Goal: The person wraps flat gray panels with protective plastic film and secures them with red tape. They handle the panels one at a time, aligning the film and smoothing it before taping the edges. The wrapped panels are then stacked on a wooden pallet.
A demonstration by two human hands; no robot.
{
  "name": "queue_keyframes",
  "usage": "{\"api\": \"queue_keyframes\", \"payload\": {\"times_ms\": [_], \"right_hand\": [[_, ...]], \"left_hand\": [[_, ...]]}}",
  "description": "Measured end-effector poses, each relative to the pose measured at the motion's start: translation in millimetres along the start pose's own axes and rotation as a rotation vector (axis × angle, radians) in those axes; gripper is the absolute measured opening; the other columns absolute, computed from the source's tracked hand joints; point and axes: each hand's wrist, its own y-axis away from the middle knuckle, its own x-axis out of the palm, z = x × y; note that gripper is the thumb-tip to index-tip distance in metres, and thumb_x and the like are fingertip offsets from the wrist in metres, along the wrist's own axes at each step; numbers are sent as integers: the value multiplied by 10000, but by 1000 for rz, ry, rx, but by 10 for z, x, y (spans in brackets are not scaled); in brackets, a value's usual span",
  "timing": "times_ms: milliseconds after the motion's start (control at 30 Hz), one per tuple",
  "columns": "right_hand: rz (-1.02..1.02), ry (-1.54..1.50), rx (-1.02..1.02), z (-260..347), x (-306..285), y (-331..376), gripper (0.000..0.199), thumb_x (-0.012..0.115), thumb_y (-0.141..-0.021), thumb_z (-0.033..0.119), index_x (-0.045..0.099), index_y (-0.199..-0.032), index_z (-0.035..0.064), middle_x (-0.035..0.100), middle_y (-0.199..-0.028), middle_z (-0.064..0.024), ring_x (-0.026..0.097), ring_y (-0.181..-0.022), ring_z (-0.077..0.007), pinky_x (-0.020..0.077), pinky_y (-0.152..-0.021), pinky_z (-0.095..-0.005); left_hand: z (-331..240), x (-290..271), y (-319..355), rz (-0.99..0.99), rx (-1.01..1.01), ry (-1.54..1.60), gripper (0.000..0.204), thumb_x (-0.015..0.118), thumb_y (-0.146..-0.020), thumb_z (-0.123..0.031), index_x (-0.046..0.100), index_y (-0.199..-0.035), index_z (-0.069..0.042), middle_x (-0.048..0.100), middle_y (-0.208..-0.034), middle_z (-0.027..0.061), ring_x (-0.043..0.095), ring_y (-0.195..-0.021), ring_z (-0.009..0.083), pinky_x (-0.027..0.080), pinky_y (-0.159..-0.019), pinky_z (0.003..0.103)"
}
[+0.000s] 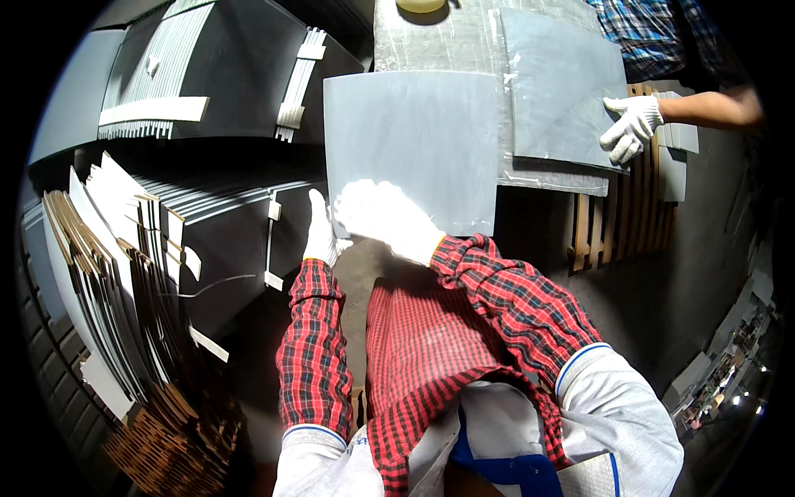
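Observation:
A flat grey square panel [411,141] lies before me on a scuffed pale worktop, its near edge overhanging. My right hand [387,219], in a white glove, rests on the panel's near left corner; its fingers look laid out flat, though glare washes out their detail. My left hand [321,232], also gloved in white, stands upright beside the panel's left edge with a finger or thumb stretched up. Whether some of its fingers reach beneath the edge cannot be seen. To the right, a co-worker's white-gloved hand [632,128] touches a second grey panel [563,91].
Stacked dark panels with white spacer strips [157,70] stand at the far left. Below them, thin boards [116,273] lean in a dense bundle. A slatted wooden pallet [621,224] lies right of the worktop [439,45]. A yellowish round object [421,5] sits at the top.

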Motion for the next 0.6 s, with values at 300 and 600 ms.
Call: {"api": "queue_keyframes", "payload": {"times_ms": [300,600], "right_hand": [[-188,98,184,-1747,-634,-55,440,545,-793,-93,704,-1146,117,671,-1180,-139,591,-1140,-373,484,-1017,-441],[83,109,406,-755,-729,659,473,552,-768,-36,612,-1224,73,608,-1208,-138,536,-1165,-373,482,-921,-444]], "left_hand": [[68,-86,-128,-172,-22,-351,862,552,-906,-755,517,-1429,-71,621,-1323,138,633,-1135,312,548,-870,542],[26,8,-5,-195,12,-416,853,513,-912,-774,544,-1406,-79,643,-1286,115,657,-1060,290,578,-772,480]]}}
